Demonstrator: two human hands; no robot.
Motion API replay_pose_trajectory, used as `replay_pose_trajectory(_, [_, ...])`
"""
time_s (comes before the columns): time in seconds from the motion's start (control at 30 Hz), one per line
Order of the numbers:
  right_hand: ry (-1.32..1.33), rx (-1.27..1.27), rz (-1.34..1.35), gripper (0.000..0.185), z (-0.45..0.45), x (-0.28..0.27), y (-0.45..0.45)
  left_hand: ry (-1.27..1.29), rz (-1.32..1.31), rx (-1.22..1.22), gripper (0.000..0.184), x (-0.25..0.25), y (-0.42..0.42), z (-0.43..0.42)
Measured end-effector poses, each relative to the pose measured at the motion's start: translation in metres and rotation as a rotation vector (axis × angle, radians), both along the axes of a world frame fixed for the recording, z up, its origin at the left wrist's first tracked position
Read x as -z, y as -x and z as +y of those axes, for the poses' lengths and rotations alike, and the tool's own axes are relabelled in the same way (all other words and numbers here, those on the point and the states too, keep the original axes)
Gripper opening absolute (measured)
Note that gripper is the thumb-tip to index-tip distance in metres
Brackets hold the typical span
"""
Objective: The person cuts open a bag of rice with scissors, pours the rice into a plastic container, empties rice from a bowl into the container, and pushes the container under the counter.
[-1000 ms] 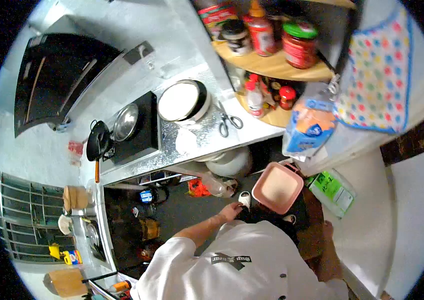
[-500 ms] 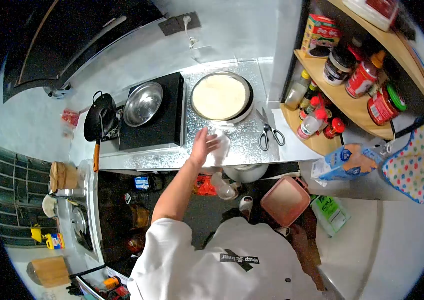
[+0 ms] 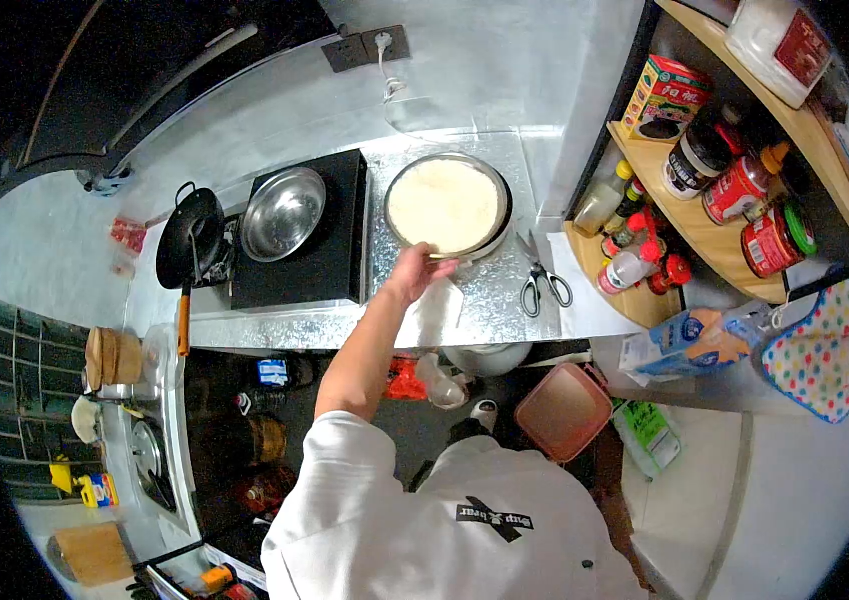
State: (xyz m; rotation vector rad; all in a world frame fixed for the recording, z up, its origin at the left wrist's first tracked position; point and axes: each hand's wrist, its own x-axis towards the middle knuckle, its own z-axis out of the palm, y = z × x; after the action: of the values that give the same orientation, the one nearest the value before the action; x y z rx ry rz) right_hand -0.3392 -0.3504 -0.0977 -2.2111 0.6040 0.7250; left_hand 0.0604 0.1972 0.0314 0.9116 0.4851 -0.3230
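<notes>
A round metal pan (image 3: pixel 493 238) filled with a pale, cream-coloured layer (image 3: pixel 447 203) rests on a round appliance with a dark edge (image 3: pixel 507 208) on the foil-covered counter. My left hand (image 3: pixel 417 272) reaches the near rim of the pan, thumb on top and fingers beneath, closed on it. Scissors with black handles (image 3: pixel 542 286) lie to the right of the pan. To its left, a shiny steel bowl (image 3: pixel 285 213) stands on a black cooktop (image 3: pixel 340 260). My right hand is out of view.
A dark wok (image 3: pixel 191 235) with a wooden handle sits at the left. On the right, corner shelves (image 3: pixel 705 240) hold jars and bottles. A blue-and-white packet (image 3: pixel 690 335) and a dotted cloth (image 3: pixel 825 350) lie nearby. Below stands a pink bin (image 3: pixel 565 410).
My left hand has moved forward from above the counter's near part to the pan's rim, and its spread fingers have closed on it. The view has shifted slightly.
</notes>
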Motion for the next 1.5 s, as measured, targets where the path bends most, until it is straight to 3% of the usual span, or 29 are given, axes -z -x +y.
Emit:
replay_pose_trajectory(0.23, [-0.023, -0.018, 0.019, 0.043, 0.021, 0.005, -0.009, -0.03, -0.018, -0.149, 0.036, 0.014, -0.009, -0.006])
replay_pose_trajectory(0.33, [-0.023, -0.026, 0.04, 0.043, 0.03, 0.0, -0.009, -0.102, 0.012, -0.238, 0.021, 0.006, -0.004, -0.012])
replay_pose_trajectory(0.53, [-0.079, 0.023, -0.19, 0.039, 0.028, 0.025, 0.005, -0.278, -0.087, -0.168, 0.024, -0.03, 0.032, -0.017])
replay_pose_trajectory(0.6, [0.184, -0.094, -0.244, 0.035, 0.031, 0.034, 0.011, -0.318, -0.074, -0.027, 0.034, -0.03, 0.046, -0.012])
replay_pose_trajectory(0.63, [0.18, -0.08, -0.235, 0.035, 0.032, 0.028, 0.009, -0.323, -0.069, -0.012, 0.034, -0.037, 0.056, -0.017])
replay_pose_trajectory(0.7, [-0.162, -0.01, -0.11, 0.035, 0.048, -0.019, -0.029, -0.368, -0.037, 0.066, 0.053, -0.062, 0.085, -0.033])
replay_pose_trajectory(0.73, [-0.363, 0.164, -0.211, 0.035, 0.059, -0.019, -0.04, -0.343, -0.019, 0.114, 0.057, -0.063, 0.097, -0.036])
replay_pose_trajectory(0.77, [-0.559, 0.347, -0.314, 0.036, 0.069, -0.019, -0.052, -0.39, 0.0, 0.143, 0.059, -0.075, 0.111, -0.047])
replay_pose_trajectory(0.83, [-0.566, 0.405, -0.249, 0.039, 0.085, -0.065, -0.093, -0.334, 0.024, 0.178, 0.043, -0.08, 0.135, -0.063])
replay_pose_trajectory(0.9, [-0.676, 0.496, -0.235, 0.041, 0.086, -0.072, -0.123, -0.399, 0.015, 0.218, 0.048, -0.068, 0.158, -0.077])
replay_pose_trajectory(0.97, [-0.638, 0.596, -0.522, 0.043, 0.104, -0.09, -0.142, -0.42, 0.088, 0.316, 0.047, -0.052, 0.178, -0.087])
replay_pose_trajectory(1.03, [-0.638, 0.445, -0.424, 0.053, 0.101, -0.108, -0.153, -0.445, 0.138, 0.391, 0.046, -0.039, 0.195, -0.101])
replay_pose_trajectory(1.1, [-0.79, 0.479, -0.392, 0.059, 0.099, -0.106, -0.151, -0.403, 0.155, 0.496, 0.044, -0.031, 0.209, -0.114])
replay_pose_trajectory(1.17, [-0.741, 0.515, -0.295, 0.063, 0.095, -0.108, -0.138, -0.422, 0.147, 0.597, 0.045, -0.012, 0.226, -0.122])
replay_pose_trajectory(1.27, [-0.814, 0.597, -0.229, 0.062, 0.086, -0.059, -0.105, -0.441, 0.173, 0.721, 0.048, -0.006, 0.244, -0.145])
replay_pose_trajectory(1.3, [-0.914, 0.563, -0.232, 0.062, 0.081, -0.044, -0.094, -0.443, 0.187, 0.745, 0.048, 0.013, 0.252, -0.147])
replay_pose_trajectory(1.37, [-0.87, 0.58, -0.203, 0.061, 0.079, -0.042, -0.072, -0.345, 0.115, 0.852, 0.048, 0.07, 0.274, -0.142])
replay_pose_trajectory(1.4, [-0.846, 0.64, -0.15, 0.059, 0.079, -0.033, -0.06, -0.24, 0.263, 0.795, 0.047, 0.085, 0.286, -0.146])
replay_pose_trajectory(1.5, [-0.878, 0.806, -0.076, 0.055, 0.071, -0.008, -0.028, -0.209, 0.349, 0.895, 0.044, 0.093, 0.304, -0.171])
